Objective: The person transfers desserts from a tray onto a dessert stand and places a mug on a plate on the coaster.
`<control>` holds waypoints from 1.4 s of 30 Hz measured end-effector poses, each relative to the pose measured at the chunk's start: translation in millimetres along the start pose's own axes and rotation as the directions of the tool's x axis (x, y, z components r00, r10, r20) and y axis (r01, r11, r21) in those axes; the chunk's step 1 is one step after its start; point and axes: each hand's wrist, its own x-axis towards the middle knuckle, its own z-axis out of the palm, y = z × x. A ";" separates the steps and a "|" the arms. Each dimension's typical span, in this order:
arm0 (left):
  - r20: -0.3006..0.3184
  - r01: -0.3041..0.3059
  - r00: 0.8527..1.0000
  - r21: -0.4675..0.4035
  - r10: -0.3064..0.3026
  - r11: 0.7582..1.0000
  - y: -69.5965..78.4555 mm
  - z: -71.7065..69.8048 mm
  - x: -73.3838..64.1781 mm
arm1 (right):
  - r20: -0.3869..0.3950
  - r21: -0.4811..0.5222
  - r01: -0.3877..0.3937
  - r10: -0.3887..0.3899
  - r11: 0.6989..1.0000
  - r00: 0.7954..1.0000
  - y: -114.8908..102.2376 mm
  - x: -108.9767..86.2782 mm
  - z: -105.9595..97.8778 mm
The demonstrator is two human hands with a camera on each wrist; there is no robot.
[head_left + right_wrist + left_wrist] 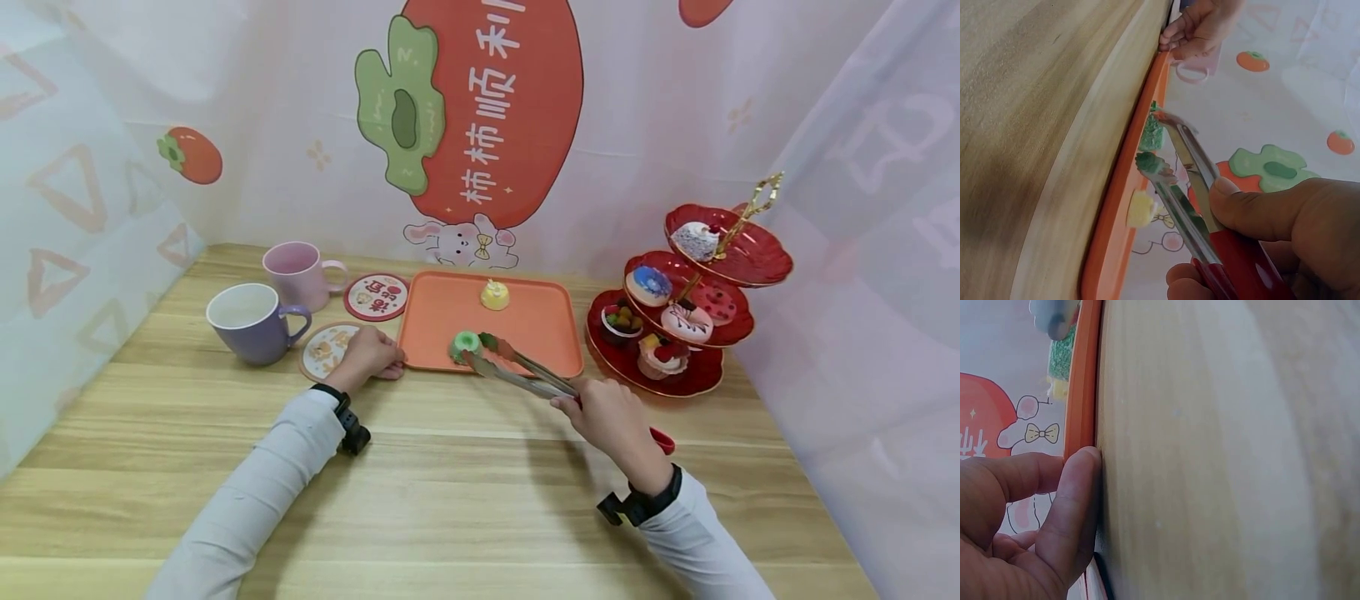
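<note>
My left hand (369, 353) pinches the near left corner of an orange tray (435, 304) between thumb and finger, as the left wrist view shows close up. In my right hand (609, 417) are metal tongs (536, 375) with red handles (1241, 262). The tongs' two tips stand apart, right beside a small green cake (466, 342) near the tray's front edge. Whether the tips touch the cake I cannot tell. Farther back on the tray sits a small yellow cake (494, 295), visible in the right wrist view too.
On the right stands a three-tier red stand (693, 385) with several pastries and a gold handle. To the left are a pink mug (296, 279), a purple mug (251, 329), a red-rimmed coaster (377, 297) and a pale coaster (321, 354). A printed curtain (285, 108) hangs behind the table.
</note>
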 end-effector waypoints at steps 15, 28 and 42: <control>0.006 -0.002 1.000 -0.010 0.002 1.000 1.0 0.6 1.4 | -0.030 -0.051 0.008 -0.010 0.999 0.999 -1.5 1.1 1.2; 0.007 0.004 1.000 -0.006 -0.004 1.000 2.2 0.2 1.9 | -0.066 -0.036 0.010 -0.013 0.999 0.998 -0.6 -2.3 -2.0; 0.008 0.022 1.000 0.004 -0.022 1.000 1.5 -0.4 1.0 | -0.079 -0.018 0.020 -0.021 1.000 0.997 9.1 -15.7 -5.0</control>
